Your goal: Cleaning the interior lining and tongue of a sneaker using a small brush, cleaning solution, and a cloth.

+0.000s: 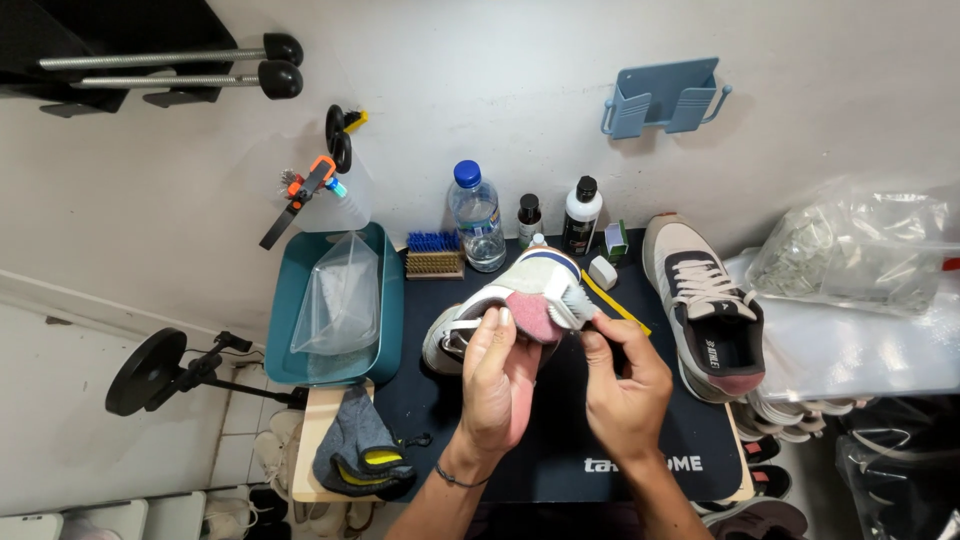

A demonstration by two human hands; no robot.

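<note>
fingers (497,335) of the left hand (503,385) wrap up around the heel of a sneaker (505,300), gripping it tight and holding it on its side above the dark mat (560,440). the shoe is grey and white with a pink heel patch, toe pointing away toward the wall. the right hand (628,385) pinches a small white-bristled brush (567,300) between thumb and fingertips, fingers narrow around its handle, bristles pressed against the pink heel area of the held shoe.

from the head view, the matching second sneaker (705,310) lies flat on the mat to the right, well apart from the hands, laces up. a teal tub (285,330) sits at the left edge of the mat with a clear plastic bag (340,295) inside it. along the wall behind the shoe stand a wooden brush with blue bristles (434,255), a clear water bottle with a blue cap (476,220), a small dark bottle (529,218) and a white bottle with a black cap (581,215). a grey cloth (355,440) lies on a wooden board at lower left, just beside the mat. a clear bag (860,245) rests at far right.
</note>
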